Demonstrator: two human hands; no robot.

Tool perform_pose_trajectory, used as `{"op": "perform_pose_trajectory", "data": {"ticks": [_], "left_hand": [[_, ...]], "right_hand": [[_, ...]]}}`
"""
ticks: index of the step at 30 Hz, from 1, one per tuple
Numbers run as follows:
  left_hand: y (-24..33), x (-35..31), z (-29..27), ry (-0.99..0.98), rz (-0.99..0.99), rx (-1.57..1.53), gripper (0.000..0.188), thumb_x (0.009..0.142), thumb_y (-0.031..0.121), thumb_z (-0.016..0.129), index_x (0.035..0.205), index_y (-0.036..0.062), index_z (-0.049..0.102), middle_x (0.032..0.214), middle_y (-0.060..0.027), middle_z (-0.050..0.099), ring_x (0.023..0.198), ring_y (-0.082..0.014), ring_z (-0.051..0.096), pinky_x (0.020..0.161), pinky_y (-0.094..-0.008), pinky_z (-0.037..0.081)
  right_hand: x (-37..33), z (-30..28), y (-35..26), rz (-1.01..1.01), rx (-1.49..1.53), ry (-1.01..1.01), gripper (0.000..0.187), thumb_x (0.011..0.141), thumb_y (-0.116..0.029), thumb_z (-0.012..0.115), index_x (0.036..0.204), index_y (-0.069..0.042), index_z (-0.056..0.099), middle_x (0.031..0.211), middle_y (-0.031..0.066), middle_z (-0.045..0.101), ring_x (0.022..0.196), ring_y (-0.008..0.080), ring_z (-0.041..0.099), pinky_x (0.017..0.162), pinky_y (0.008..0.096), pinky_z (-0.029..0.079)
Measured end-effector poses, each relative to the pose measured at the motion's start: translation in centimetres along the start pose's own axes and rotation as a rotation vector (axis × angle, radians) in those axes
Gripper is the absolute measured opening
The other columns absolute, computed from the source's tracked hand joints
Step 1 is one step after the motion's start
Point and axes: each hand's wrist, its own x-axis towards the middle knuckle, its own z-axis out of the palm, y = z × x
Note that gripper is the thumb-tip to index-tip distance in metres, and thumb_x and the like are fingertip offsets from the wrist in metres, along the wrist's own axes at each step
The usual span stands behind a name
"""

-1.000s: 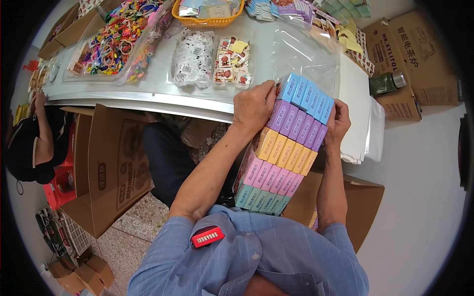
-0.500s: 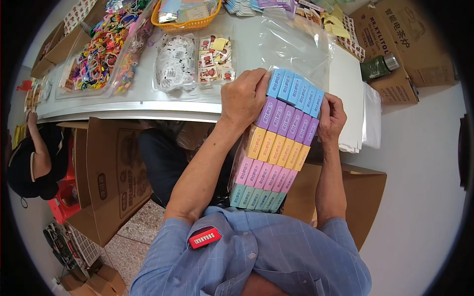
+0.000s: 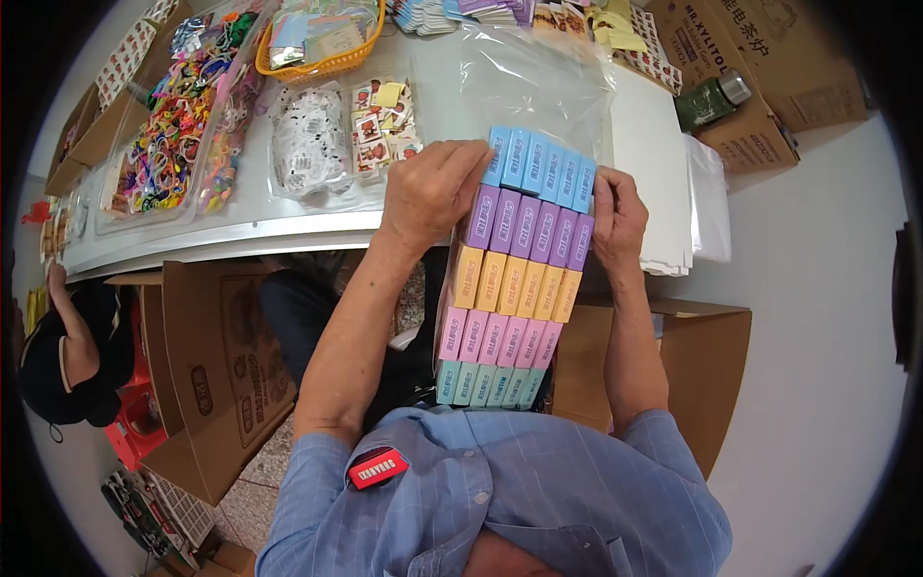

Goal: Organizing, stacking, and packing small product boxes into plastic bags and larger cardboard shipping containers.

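Note:
A long block of small cardboard boxes point(image 3: 514, 284) rests between my two hands, its near end close to my shirt. Its rows run from blue at the far end through purple, yellow and pink to green. My left hand point(image 3: 430, 192) grips the left side by the blue and purple rows, thumb side against the boxes. On the opposite side my right hand point(image 3: 618, 213) presses with curled fingers. A clear plastic bag point(image 3: 534, 82) spreads over the table beyond the blue row; whether it wraps any of the boxes I cannot tell.
On the white table point(image 3: 437, 87) stand trays of colourful bands point(image 3: 173, 125) and packets point(image 3: 310, 139), plus an orange basket point(image 3: 322, 60). A green flask point(image 3: 711, 101) lies by cartons at right. Open cardboard boxes point(image 3: 226, 365) flank my legs. Another person's arm point(image 3: 77, 322) shows far left.
The whole view has shifted, so the table things sit further left. The block of boxes stands slightly straighter, and both hands keep their hold on its far part.

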Motion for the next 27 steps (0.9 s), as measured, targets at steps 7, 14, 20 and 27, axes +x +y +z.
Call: {"op": "perform_pose_trajectory", "data": {"ticks": [7,14,20,27], "left_hand": [[0.1,-0.4,-1.6,-0.113,0.122,0.007,0.011,0.088,0.006,0.074,0.096,0.0055,0.067,0.085,-0.0073,0.070,0.072,-0.0221,0.068,0.057,-0.0335,0.055],[0.3,-3.5,-1.1,-0.049,-0.119,-0.043,0.028,0.087,0.004,0.073,0.114,0.0005,0.063,0.103,-0.0160,0.071,0.089,-0.0333,0.071,0.071,-0.0407,0.059],[1.9,-5.0,0.2,-0.092,-0.406,-0.002,0.032,0.091,0.011,0.072,0.120,-0.0003,0.063,0.096,-0.0198,0.072,0.082,-0.0361,0.072,0.068,-0.0423,0.058],[1.0,-3.6,1.0,-0.127,-0.423,0.019,0.019,0.096,0.019,0.067,0.107,0.0038,0.069,0.078,-0.0163,0.072,0.065,-0.0347,0.070,0.057,-0.0427,0.055]], "right_hand": [[-2.9,2.0,1.5,-0.065,0.063,0.053,0.016,0.107,-0.009,0.054,0.117,0.001,0.061,0.113,0.0120,0.067,0.097,0.0169,0.065,0.088,0.0287,0.053],[-3.2,2.5,2.0,0.026,0.009,0.023,0.040,0.097,-0.007,0.067,0.134,-0.002,0.054,0.119,0.0107,0.065,0.103,0.0192,0.067,0.091,0.0323,0.055],[-2.2,2.7,1.7,0.167,0.069,0.035,0.038,0.095,-0.002,0.064,0.133,0.000,0.059,0.105,0.0075,0.069,0.094,0.0146,0.066,0.083,0.0280,0.054],[-3.3,3.4,2.5,0.255,0.208,0.119,0.025,0.096,-0.003,0.066,0.120,0.002,0.066,0.097,0.0045,0.067,0.086,0.0108,0.061,0.077,0.0246,0.050]]}}
